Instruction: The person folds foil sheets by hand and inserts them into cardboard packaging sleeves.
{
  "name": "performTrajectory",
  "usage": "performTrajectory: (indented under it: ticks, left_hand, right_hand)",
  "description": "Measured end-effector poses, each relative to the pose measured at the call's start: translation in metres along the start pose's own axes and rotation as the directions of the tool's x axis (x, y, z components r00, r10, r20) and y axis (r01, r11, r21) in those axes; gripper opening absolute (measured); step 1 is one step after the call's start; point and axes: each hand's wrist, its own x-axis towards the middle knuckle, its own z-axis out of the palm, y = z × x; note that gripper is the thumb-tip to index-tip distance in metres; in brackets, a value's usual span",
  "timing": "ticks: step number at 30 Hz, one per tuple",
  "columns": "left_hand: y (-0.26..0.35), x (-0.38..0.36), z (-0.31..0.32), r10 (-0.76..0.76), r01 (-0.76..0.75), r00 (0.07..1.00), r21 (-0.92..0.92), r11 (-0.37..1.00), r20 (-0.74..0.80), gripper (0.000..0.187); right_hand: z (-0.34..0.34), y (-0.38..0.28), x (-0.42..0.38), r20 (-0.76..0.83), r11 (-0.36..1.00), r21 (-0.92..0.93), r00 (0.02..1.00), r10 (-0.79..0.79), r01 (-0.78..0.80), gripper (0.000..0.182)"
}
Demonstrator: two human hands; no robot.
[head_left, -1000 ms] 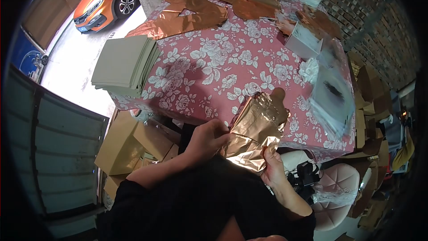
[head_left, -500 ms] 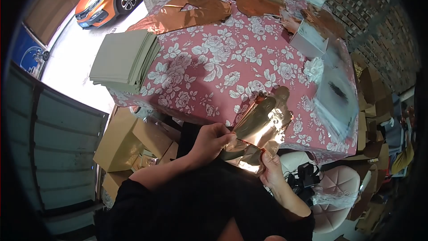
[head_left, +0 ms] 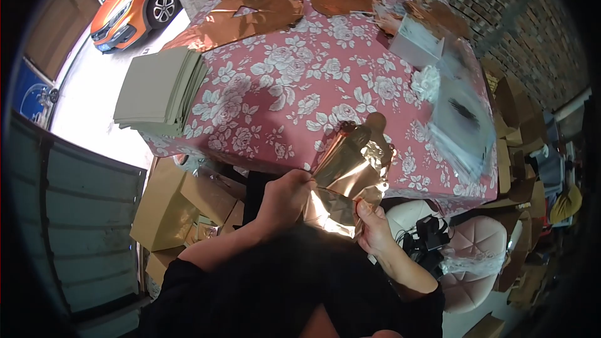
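Observation:
A shiny copper-coloured foil piece (head_left: 350, 166) hangs over the near edge of the table, its far end resting on the floral cloth. My left hand (head_left: 288, 197) is closed on the foil's left edge. On its lower right edge, my right hand (head_left: 374, 225) pinches the foil between thumb and fingers. Bright glare covers part of the foil between the hands. More flat copper foil pieces (head_left: 250, 15) lie at the far side of the table.
The pink floral tablecloth (head_left: 300, 69) bears a stack of grey-green sheets (head_left: 153, 87) at left, a white box (head_left: 416, 42) and clear plastic bags (head_left: 463, 128) at right. Below are an open cardboard box (head_left: 159, 203) and a padded chair (head_left: 472, 256).
The foil and both hands have shifted slightly left in view. My left hand has turned, its back now facing up more. The whole scene has moved a little left as the view shifted.

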Motion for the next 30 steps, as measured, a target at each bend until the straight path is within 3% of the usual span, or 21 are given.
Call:
performTrajectory:
  ticks: [5,7,9,10,11,13,15,17,18,22,25,26,30]
  left_hand:
    - [0.006,-0.004,-0.001,0.087,-0.09,0.993,-0.033,0.995,-0.074,0.017]
    - [0.015,-0.006,-0.004,0.144,-0.141,0.986,0.047,0.989,-0.089,0.02]
    - [0.018,-0.006,-0.008,-0.103,0.103,0.995,-0.019,0.995,-0.007,0.022]
    - [0.02,-0.005,-0.01,-0.119,0.125,0.992,-0.146,0.981,0.052,0.019]
    - [0.017,-0.002,-0.014,-0.12,0.126,0.992,-0.145,0.981,0.049,0.019]
    - [0.012,0.004,-0.019,-0.222,0.262,0.957,-0.228,0.938,0.188,0.018]
    - [0.012,0.008,-0.02,-0.193,0.239,0.958,-0.223,0.945,0.212,0.017]
    - [0.002,0.014,-0.017,-0.228,0.346,0.927,-0.445,0.826,0.297,0.017]
    - [0.001,0.015,-0.022,-0.262,0.401,0.898,-0.415,0.816,0.352,0.018]
    - [-0.003,0.013,-0.016,-0.201,0.328,0.931,-0.452,0.829,0.306,0.021]
    - [0.002,0.011,-0.019,-0.255,0.366,0.919,-0.41,0.835,0.302,0.021]
    - [-0.001,0.011,-0.02,-0.258,0.37,0.918,-0.41,0.834,0.302,0.021]
    - [-0.014,0.012,-0.018,-0.22,0.372,0.919,-0.53,0.762,0.328,0.021]
  right_hand:
    - [0.004,0.001,0.0,0.034,0.998,0.013,0.998,0.055,-0.056,0.022]
    - [0.01,-0.001,-0.003,0.035,0.996,0.065,0.997,0.062,-0.065,0.023]
    - [0.018,-0.008,-0.005,0.063,0.995,0.07,0.996,0.069,-0.073,0.023]
    - [0.023,-0.011,-0.007,0.09,0.994,0.071,0.993,0.076,-0.083,0.023]
    - [0.027,-0.014,-0.008,0.092,0.994,0.072,0.993,0.078,-0.085,0.023]
    - [0.034,-0.017,-0.011,0.054,0.993,0.054,0.994,0.099,-0.102,0.022]
    - [0.026,-0.013,-0.008,0.06,0.991,0.075,0.993,0.103,-0.107,0.02]
    - [0.023,-0.011,-0.007,0.082,0.995,-0.005,0.992,0.096,-0.096,0.02]
    - [0.019,-0.007,-0.006,0.039,0.995,-0.048,0.995,0.093,-0.091,0.019]
    - [0.021,-0.01,-0.006,0.076,0.989,-0.022,0.986,0.146,-0.144,0.019]
    - [0.042,-0.017,-0.011,-0.163,0.998,0.061,0.987,0.005,0.005,0.032]
    - [0.041,-0.024,-0.011,-0.182,0.987,0.152,0.98,0.075,-0.047,0.036]
    - [-0.001,-0.014,-0.002,-0.05,0.996,-0.019,0.995,-0.087,0.086,0.03]
